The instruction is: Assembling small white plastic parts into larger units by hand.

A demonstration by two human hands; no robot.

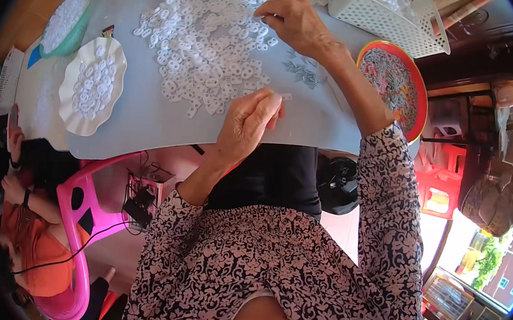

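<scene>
The left hand [249, 121] is curled narrow at the near edge of the pale grey tabletop [310, 119], thumb and forefinger pinched on a small white flat plastic piece [285, 97] that sticks out past the fingertips; its long axis runs roughly left to right, its free end pointing toward the person's right. The right hand [294, 23] reaches farther across the table, fingers bent down and closed narrow onto the far side of a wide heap of small white plastic rings and links [209, 44]; whether it holds one I cannot tell. The heap is one spread, its pieces too many to count, lying between the two hands and to their left. To the right of the right forearm stands one round red-and-yellow rimmed bowl [422, 92] of greyish bits, and behind it one white perforated plastic basket [375, 17]. To the left lie one white scalloped paper plate [69, 86] and one round green-rimmed tray [80, 32], both holding more white pieces. A pink plastic chair [82, 205] stands below the table.
</scene>
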